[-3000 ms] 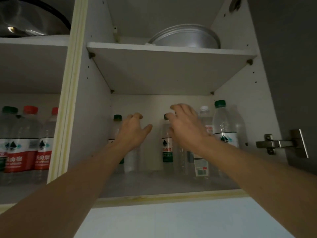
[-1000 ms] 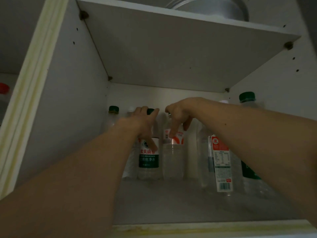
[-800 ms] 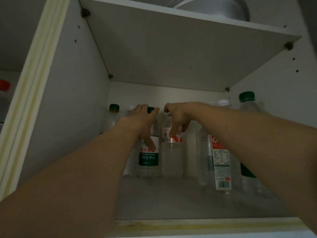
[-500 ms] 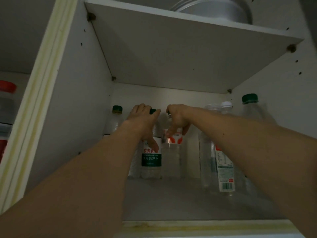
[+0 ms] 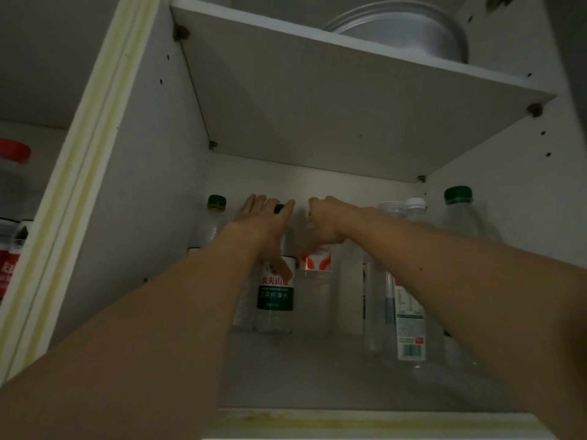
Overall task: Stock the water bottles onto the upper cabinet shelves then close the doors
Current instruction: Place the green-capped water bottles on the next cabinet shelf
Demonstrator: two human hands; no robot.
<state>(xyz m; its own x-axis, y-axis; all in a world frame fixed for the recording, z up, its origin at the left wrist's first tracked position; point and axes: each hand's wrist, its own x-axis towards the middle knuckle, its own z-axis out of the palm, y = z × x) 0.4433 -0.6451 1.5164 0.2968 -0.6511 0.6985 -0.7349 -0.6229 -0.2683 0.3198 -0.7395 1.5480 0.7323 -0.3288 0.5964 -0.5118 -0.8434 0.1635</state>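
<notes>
Nearest, both forearms reach up into the open cabinet over the lower shelf [image 5: 317, 369]. Further in, the left hand [image 5: 263, 223] wraps the green-label water bottle [image 5: 275, 300] near its neck, thumb down on the label. Just beside it, the right hand [image 5: 324, 222] has its fingers curled round the top of the red-label bottle [image 5: 316, 281]. To the right stands a white-capped bottle [image 5: 409, 328]; another green-capped bottle [image 5: 212, 223] stands at far left. Above, a metal pan [image 5: 403, 30] sits on the upper shelf [image 5: 333, 100].
</notes>
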